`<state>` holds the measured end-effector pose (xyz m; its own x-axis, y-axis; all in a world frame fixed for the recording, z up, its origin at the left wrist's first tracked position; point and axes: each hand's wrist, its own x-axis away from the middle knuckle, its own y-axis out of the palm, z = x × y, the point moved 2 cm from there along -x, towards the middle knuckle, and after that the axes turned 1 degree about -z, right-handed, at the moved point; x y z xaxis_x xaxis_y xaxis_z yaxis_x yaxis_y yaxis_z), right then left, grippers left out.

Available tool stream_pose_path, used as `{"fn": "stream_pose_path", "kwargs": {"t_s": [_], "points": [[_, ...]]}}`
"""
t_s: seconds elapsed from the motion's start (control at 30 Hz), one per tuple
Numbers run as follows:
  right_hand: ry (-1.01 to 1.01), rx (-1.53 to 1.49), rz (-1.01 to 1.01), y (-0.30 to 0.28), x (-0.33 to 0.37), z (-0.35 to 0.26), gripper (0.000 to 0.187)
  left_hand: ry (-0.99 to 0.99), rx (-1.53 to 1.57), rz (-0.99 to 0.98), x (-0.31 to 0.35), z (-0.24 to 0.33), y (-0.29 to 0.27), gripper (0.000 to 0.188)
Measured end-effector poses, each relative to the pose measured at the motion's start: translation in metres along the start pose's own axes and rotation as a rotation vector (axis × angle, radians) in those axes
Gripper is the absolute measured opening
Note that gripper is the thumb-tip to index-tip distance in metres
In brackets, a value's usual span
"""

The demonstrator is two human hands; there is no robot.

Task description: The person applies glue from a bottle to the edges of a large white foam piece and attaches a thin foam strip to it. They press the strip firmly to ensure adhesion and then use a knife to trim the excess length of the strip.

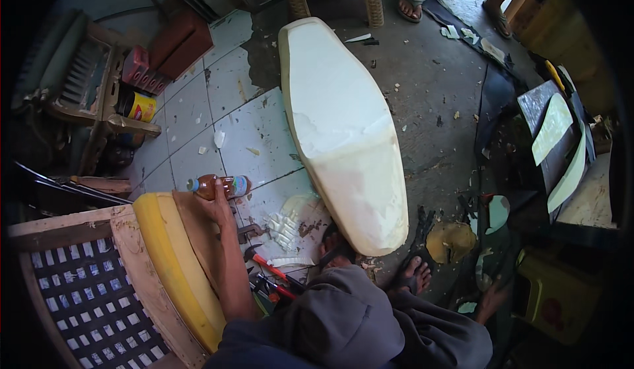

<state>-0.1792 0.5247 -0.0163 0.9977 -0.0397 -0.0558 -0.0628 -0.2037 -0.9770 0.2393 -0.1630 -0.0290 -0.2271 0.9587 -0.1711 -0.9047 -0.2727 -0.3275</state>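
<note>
Tiled floor (185, 119), amber bottle (229, 185) in left hand (217, 208)

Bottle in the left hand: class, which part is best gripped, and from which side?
Probably the rounded brown body of the bottle, between cap and label, from the person's near side: it points crosswise, cap leftward, so its long side faces the left hand.

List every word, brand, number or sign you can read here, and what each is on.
Bottle in the left hand: printed blue label, too small to read.
Dark container at left: yellow-and-red label with larger lettering, which I won't copy out; finer print unreadable.
Yellow-green object, lower right: reddish mark, too dim to read.
Anything else: too small or blurred to tell.
</note>
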Motion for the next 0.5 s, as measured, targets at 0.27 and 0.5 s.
{"fn": "stream_pose_path", "kwargs": {"t_s": [0.27,0.5], "points": [[-0.142,-0.167,-0.026,0.026,0.001,-0.007,0.064,-0.136,0.036,-0.190,0.007,0.001,0.010,0.047],[0.077,-0.321,-0.135,0.013,0.018,-0.029,0.037,-0.062,0.067,-0.204,-0.008,-0.054,-0.007,0.051]]}}
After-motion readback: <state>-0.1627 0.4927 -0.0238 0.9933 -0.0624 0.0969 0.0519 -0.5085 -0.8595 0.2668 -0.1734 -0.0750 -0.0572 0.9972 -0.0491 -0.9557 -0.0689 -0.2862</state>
